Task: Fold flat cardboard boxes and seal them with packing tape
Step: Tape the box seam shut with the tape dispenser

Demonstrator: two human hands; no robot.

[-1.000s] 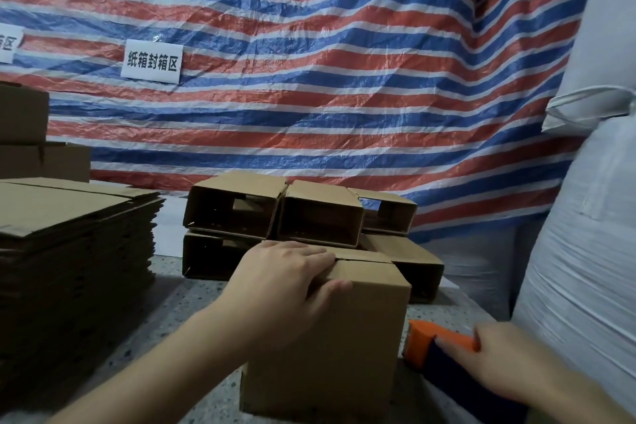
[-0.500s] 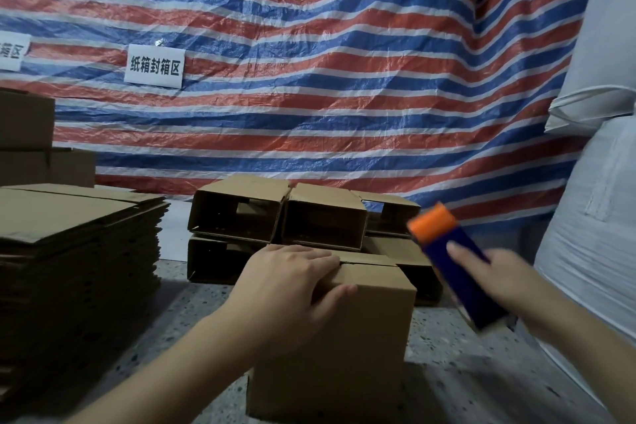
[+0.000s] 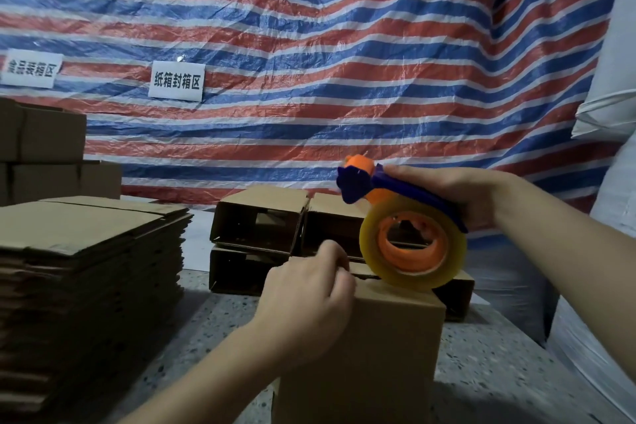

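On the striped tarp [image 3: 344, 79], one white sign [image 3: 176, 80] reads 纸箱封箱区, and a blurrier white sign [image 3: 31, 68] left of it seems to read 食品装箱区.

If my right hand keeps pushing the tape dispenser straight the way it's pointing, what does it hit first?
Likely nothing nearby: the right hand points the blue-and-orange tape dispenser leftward, above the brown cardboard box and the left hand. Depth is unclear.

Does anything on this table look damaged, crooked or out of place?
Nothing stands out. The flat stack sits fairly even, the open boxes are piled neatly at the back, and the left hand holds the box upright under the tape.
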